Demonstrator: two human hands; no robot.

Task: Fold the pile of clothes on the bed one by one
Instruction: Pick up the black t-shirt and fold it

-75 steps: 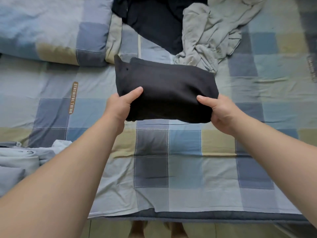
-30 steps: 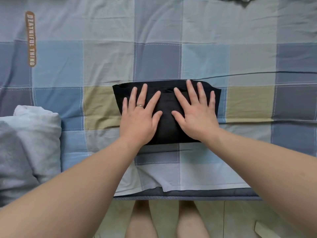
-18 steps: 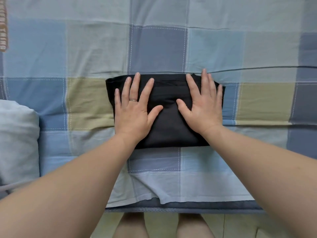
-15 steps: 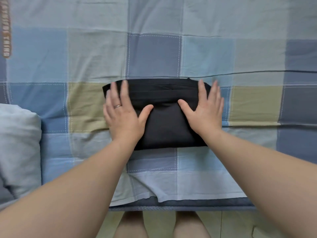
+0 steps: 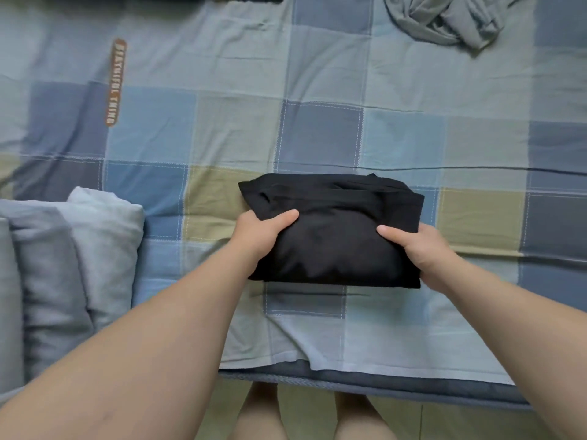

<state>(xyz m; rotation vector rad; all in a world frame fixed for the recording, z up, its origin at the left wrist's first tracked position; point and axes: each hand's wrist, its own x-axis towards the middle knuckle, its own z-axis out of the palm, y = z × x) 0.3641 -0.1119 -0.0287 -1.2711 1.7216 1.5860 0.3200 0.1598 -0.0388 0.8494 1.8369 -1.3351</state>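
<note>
Black garment [image 5: 336,230]: folded into a compact rectangle, near centre of the bed [image 5: 317,131]; resting or just lifted, unclear. Left hand [image 5: 260,230] and right hand [image 5: 419,249] clasp its two ends, thumbs on top and fingers hidden beneath, likely so the bundle travels without unfolding. Crumpled grey garment [image 5: 444,17], far right, awaits folding. Folded pale stack [image 5: 63,265], near left.

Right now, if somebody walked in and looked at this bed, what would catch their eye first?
The folded black garment stands out, a dark block on the pale checked bedsheet near the bed's front edge, gripped at its sides by the left hand and right hand, thumbs on top. Next comes the crumpled grey garment at the far right, not yet folded, and the pale grey bundle of fabric at the left edge.
</note>
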